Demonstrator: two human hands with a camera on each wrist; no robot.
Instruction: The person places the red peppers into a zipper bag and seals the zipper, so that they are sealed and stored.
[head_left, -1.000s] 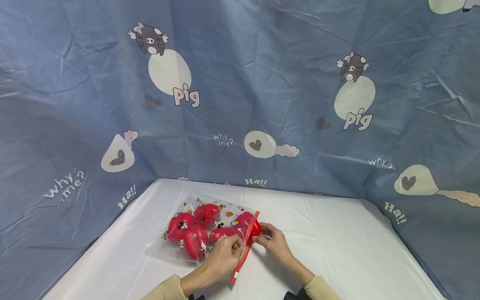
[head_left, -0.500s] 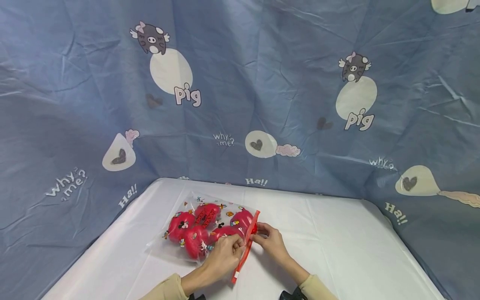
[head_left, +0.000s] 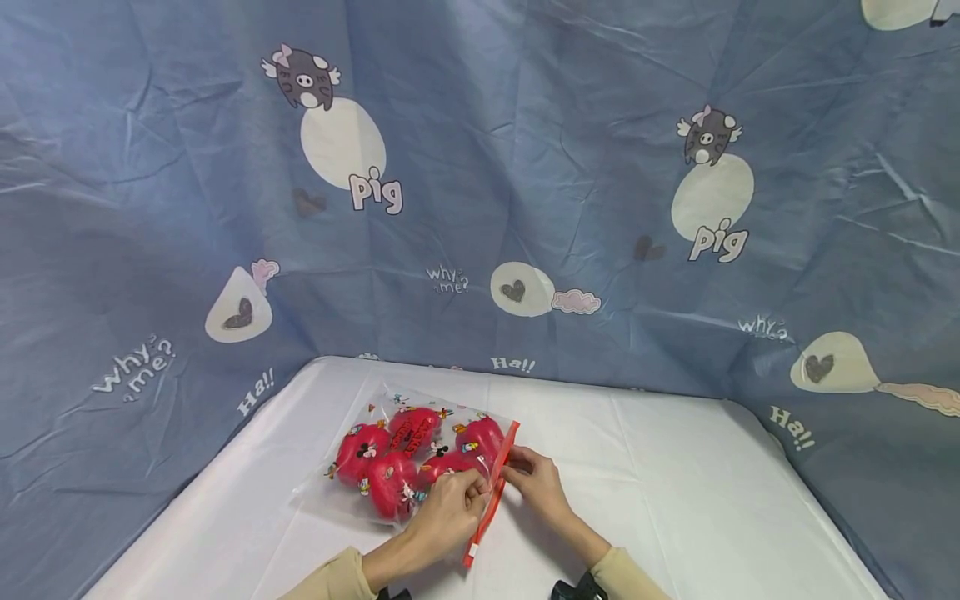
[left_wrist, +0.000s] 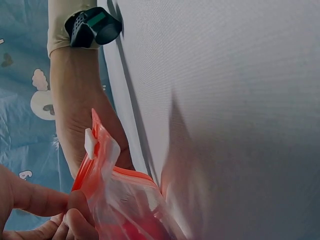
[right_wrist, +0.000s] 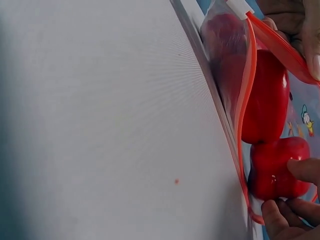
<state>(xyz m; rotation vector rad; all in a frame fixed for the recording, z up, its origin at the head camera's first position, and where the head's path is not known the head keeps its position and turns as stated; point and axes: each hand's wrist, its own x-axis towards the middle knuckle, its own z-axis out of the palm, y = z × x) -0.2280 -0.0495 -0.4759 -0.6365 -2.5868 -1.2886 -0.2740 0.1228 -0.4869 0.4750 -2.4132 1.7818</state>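
A clear zip bag (head_left: 322,496) printed with cartoon figures lies on the table, its red zip edge (head_left: 490,510) facing right. Inside are several glossy red bell peppers (head_left: 392,483). My left hand (head_left: 448,507) pinches the upper lip of the opening and keeps the mouth apart. Through that mouth reach the fingers of my right hand (head_left: 542,485). In the right wrist view, its thumb and fingers hold the nearest bell pepper (right_wrist: 277,167) just inside the bag, against another bell pepper (right_wrist: 267,100). A white slider (left_wrist: 90,143) sits at the zip's near end.
The white-covered table (head_left: 675,500) extends to the right of the bag. Behind it hangs a blue cloth (head_left: 465,167) with pig prints. Each wrist carries a dark strapped device, such as the one at the right sleeve (head_left: 630,575).
My right hand has moved left, pushing the bell pepper from the bag's mouth to inside, past the red zip edge. The left hand has stayed in place, pinching the lip.
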